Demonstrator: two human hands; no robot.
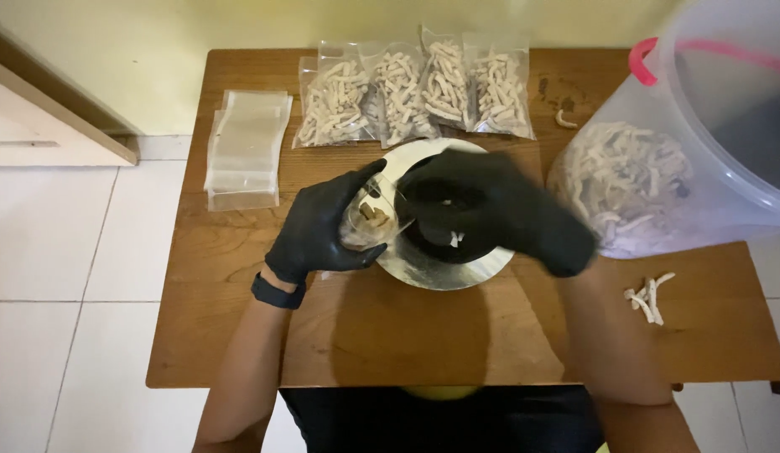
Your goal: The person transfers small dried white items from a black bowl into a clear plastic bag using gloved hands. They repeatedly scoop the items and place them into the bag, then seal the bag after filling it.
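Note:
Both my hands wear black gloves and meet over a round metal plate (457,273) on a small wooden table (390,335). My left hand (323,226) holds a small clear plastic bag (369,220) open, with a few pale snack sticks inside. My right hand (491,205) hovers over the bag's mouth, fingers curled, with a pale stick showing under it. Whether it grips more sticks is hidden by the glove.
Several filled clear bags of snack sticks (415,88) lie at the table's far edge. A stack of empty bags (246,147) overhangs the left edge. A large clear bucket (683,159) of sticks leans at right. Loose sticks (648,298) lie near the right front.

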